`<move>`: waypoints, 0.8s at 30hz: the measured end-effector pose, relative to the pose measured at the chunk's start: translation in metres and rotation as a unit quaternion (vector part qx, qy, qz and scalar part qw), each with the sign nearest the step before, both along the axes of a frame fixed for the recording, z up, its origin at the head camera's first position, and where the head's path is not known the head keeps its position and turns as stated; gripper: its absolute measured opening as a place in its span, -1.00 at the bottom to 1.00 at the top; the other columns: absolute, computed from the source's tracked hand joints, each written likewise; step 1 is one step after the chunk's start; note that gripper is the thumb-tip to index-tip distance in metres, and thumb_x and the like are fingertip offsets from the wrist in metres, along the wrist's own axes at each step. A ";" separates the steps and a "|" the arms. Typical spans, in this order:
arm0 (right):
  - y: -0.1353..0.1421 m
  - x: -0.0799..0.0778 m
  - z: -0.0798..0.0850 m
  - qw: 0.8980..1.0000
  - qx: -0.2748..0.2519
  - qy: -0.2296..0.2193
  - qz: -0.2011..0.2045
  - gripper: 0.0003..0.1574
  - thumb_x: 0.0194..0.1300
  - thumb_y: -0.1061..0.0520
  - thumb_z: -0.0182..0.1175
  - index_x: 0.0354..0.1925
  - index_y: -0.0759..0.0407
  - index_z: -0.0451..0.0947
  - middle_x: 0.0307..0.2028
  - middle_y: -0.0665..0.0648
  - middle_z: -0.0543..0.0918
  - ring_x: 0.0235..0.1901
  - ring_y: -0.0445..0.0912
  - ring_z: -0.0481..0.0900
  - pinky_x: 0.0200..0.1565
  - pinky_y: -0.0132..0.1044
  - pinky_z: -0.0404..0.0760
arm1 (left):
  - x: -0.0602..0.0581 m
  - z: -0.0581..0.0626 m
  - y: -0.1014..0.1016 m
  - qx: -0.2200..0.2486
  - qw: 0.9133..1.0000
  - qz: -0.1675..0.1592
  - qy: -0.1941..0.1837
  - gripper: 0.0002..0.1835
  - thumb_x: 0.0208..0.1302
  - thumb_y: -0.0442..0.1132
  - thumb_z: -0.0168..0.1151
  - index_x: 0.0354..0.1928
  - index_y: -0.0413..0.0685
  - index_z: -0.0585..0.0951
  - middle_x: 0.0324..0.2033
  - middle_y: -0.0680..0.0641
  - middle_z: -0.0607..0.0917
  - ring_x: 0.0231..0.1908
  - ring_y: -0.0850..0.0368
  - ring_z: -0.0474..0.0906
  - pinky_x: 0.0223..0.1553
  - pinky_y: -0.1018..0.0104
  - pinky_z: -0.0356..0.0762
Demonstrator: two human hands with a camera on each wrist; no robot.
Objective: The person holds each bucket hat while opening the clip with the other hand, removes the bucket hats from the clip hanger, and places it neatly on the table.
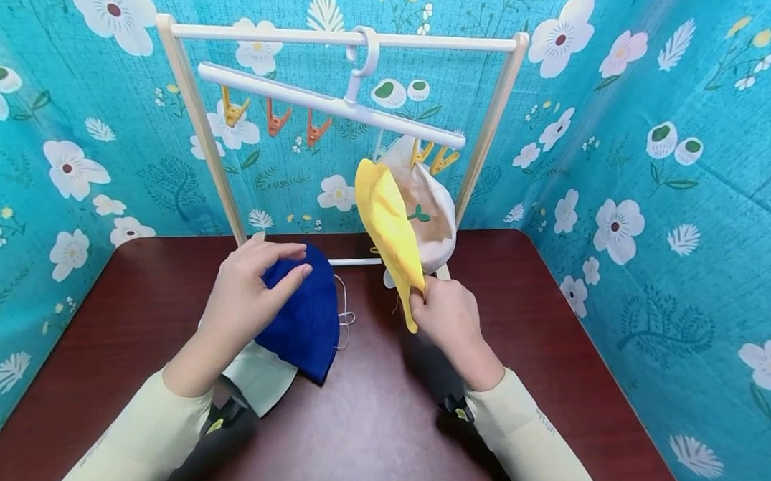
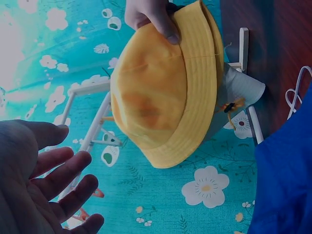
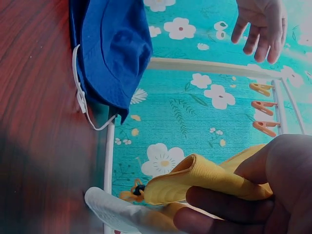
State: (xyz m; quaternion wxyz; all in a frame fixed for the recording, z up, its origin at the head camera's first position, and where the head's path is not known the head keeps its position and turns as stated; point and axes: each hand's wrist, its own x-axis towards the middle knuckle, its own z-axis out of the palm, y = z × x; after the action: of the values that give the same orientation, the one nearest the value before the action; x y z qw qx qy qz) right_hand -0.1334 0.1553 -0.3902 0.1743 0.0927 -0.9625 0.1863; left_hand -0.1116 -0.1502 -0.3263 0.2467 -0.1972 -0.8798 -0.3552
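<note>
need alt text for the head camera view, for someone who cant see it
A person's right hand grips a yellow hat in front of a white hat hanging from the lower end of a tilted clip hanger. The left hand is empty, thumb and fingers apart; a blue hat lies on the dark red table.

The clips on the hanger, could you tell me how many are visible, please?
6: a yellow clip and two orange clips left of the hook, a pale clip and two yellow clips right of it. More may be hidden by the white hat.
</note>
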 end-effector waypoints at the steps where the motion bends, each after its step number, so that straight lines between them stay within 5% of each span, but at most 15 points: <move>1: 0.000 0.000 0.000 1.000 0.001 -0.001 -0.002 -0.59 0.29 0.09 0.21 -0.68 -0.01 0.39 -0.83 -0.04 0.35 -0.78 -0.11 0.32 -0.69 -0.23 0.32 | 0.003 0.000 -0.001 0.000 1.000 -0.001 0.004 -0.69 0.32 -0.12 0.43 0.09 0.05 0.76 -0.09 0.03 0.81 0.00 0.08 0.62 0.01 -0.01 0.54; 10: -0.005 -0.001 0.005 1.000 0.005 0.002 0.000 -0.62 0.28 0.09 0.23 -0.66 0.01 0.41 -0.81 -0.02 0.37 -0.77 -0.10 0.35 -0.67 -0.24 0.36 | 0.020 -0.004 -0.013 0.007 1.000 0.010 0.012 -0.68 0.29 -0.21 0.45 0.09 0.09 0.75 -0.10 0.08 0.80 0.01 0.18 0.61 -0.04 0.19 0.55; 24: -0.005 -0.002 0.004 1.000 0.018 -0.007 -0.001 -0.60 0.28 0.09 0.23 -0.67 0.01 0.40 -0.80 -0.03 0.38 -0.75 -0.10 0.37 -0.67 -0.22 0.36 | 0.019 -0.019 -0.015 0.016 1.000 0.009 -0.014 -0.68 0.31 -0.19 0.44 0.10 0.10 0.75 -0.09 0.09 0.80 0.05 0.16 0.62 -0.01 0.27 0.60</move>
State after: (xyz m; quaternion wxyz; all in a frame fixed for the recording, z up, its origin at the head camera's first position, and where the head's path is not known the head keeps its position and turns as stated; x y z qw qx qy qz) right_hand -0.1349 0.1502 -0.3861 0.1664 0.0938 -0.9668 0.1696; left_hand -0.0924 -0.1651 -0.3457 0.2403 -0.1802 -0.8791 -0.3701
